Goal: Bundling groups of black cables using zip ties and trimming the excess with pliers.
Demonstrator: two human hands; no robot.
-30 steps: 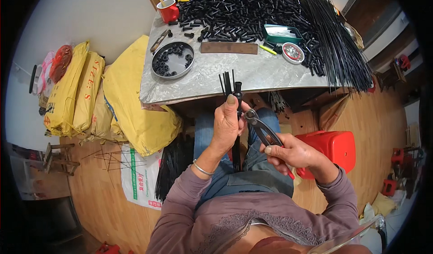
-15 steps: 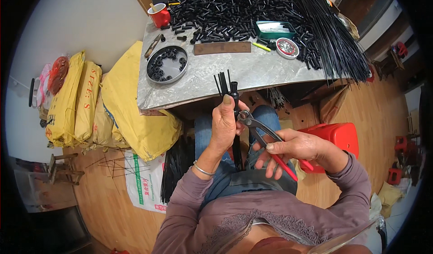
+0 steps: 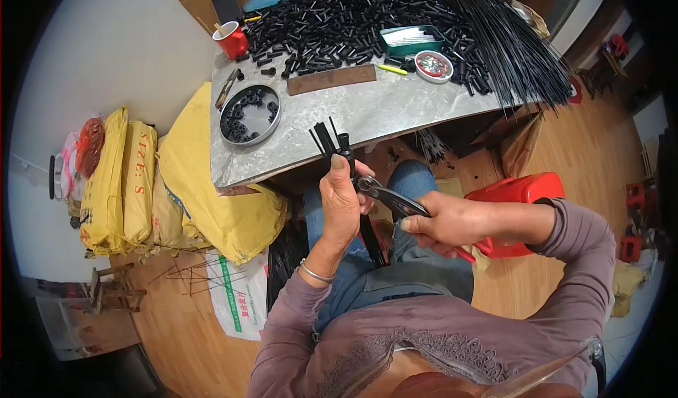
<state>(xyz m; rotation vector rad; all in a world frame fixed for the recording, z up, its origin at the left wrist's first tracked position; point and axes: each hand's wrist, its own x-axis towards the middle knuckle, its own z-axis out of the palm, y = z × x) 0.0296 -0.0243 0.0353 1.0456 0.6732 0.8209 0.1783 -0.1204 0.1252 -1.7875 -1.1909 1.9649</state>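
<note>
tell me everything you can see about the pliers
The pliers have a dark metal head and long handles, a red grip showing past the palm. The right hand wraps the handles, holding them slanted above the lap. The nose meets the bundle of thin black rods held upright in the left hand.

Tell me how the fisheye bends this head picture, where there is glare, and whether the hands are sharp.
Head view: the grey table edge bows and a black rim rings the frame; soft sheen, no harsh glare, on the tabletop; left hand, right hand and pliers look sharp.
</note>
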